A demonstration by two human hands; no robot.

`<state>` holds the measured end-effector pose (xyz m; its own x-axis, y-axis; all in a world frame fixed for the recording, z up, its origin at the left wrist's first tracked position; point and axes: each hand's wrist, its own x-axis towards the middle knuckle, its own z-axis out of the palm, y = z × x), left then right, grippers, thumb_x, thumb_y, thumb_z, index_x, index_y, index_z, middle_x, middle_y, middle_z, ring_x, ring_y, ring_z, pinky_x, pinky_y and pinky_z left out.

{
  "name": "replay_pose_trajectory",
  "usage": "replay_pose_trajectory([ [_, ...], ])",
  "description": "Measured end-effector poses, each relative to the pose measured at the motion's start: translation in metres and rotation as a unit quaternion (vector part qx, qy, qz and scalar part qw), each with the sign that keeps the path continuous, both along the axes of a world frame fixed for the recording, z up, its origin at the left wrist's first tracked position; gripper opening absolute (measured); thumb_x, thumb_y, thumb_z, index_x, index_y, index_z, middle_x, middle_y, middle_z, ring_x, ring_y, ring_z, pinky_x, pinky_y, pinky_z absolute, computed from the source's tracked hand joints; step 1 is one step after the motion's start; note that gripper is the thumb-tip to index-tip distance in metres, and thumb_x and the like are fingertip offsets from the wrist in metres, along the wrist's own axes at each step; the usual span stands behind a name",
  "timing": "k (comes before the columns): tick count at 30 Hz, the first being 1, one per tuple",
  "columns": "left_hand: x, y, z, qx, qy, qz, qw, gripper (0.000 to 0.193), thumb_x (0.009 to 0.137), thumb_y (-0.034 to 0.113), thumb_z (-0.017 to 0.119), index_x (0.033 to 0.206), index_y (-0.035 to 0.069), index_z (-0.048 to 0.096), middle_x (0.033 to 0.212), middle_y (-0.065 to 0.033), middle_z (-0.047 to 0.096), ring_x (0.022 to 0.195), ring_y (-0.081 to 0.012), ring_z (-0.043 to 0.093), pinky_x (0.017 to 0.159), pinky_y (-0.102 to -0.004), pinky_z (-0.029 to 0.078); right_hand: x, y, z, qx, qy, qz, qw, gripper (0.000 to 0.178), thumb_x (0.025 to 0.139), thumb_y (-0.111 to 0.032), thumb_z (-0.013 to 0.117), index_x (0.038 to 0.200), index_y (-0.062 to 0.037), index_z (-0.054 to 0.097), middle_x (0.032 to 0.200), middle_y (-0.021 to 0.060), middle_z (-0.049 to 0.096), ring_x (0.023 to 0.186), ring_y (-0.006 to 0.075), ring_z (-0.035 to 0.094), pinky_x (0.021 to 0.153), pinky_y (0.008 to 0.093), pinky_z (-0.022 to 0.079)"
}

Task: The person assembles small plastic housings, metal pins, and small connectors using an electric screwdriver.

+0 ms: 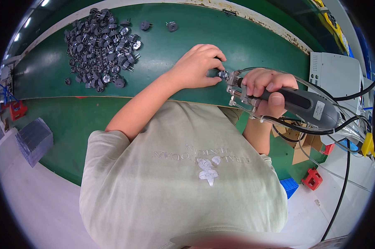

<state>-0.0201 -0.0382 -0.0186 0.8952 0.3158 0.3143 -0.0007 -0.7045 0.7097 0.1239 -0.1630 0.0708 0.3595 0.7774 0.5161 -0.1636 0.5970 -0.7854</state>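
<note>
My left hand point(199, 66) is over the green worktable, its thumb and fingers pinching a small round dark plug part point(223, 74) with shiny metal on its face. Wrapped round a black-and-grey handheld power tool point(311, 106) is my right hand point(271, 86). The metal head point(233, 85) of that tool, with its fittings and thin tubes, is right up against the plug part. Whether the two touch is too small to tell.
A large heap of similar dark plug parts point(98, 50) with metal pins lies at the left on the green table point(162, 43). Two loose ones point(171, 26) sit at the far side. A grey machine box point(334, 72) and black cables point(347, 166) are at the right. Below are cardboard boxes point(301, 151).
</note>
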Motion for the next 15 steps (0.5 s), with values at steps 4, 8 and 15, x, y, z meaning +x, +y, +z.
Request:
replay_pose_trajectory([
  [4, 0.0, 0.0, -0.001, -0.003, 0.001, 0.003, 1.0, 0.021, 0.071, 0.02, 0.078, 0.088, 0.011, 0.071, 0.117, -0.0018, 0.062, 0.12, -0.025, 0.053, 0.101, -0.0402, 0.04, 0.0, 0.003, -0.001, -0.002, -0.015, -0.002, 1.0, 0.032, 0.085, -0.019, 0.076, 0.086, -0.0023, 0.049, 0.062, 0.0082, 0.055, 0.053, 0.0192, 0.053, 0.06, 0.0401, 0.053],
  [8, 0.002, 0.002, -0.001, -0.009, 0.005, 0.002, 1.0, 0.02, 0.071, 0.02, 0.078, 0.088, 0.01, 0.071, 0.117, -0.0018, 0.063, 0.12, -0.0248, 0.053, 0.101, -0.0402, 0.04, -0.001, 0.006, -0.001, -0.013, -0.056, 0.001, 0.998, 0.026, 0.086, -0.014, 0.073, 0.084, -0.0031, 0.049, 0.062, 0.0072, 0.056, 0.052, 0.0183, 0.053, 0.06, 0.039, 0.054],
  [15, -0.001, 0.001, 0.002, 0.021, -0.022, 0.0, 1.0, 0.019, 0.07, 0.019, 0.077, 0.086, 0.01, 0.07, 0.113, -0.0022, 0.063, 0.117, -0.0245, 0.054, 0.1, -0.0413, 0.04, -0.012, 0.006, 0.008, -0.085, -0.21, -0.033, 0.974, 0.02, 0.073, 0.002, 0.07, 0.081, -0.0036, 0.053, 0.065, 0.0079, 0.061, 0.062, 0.0207, 0.064, 0.065, 0.0305, 0.053],
])
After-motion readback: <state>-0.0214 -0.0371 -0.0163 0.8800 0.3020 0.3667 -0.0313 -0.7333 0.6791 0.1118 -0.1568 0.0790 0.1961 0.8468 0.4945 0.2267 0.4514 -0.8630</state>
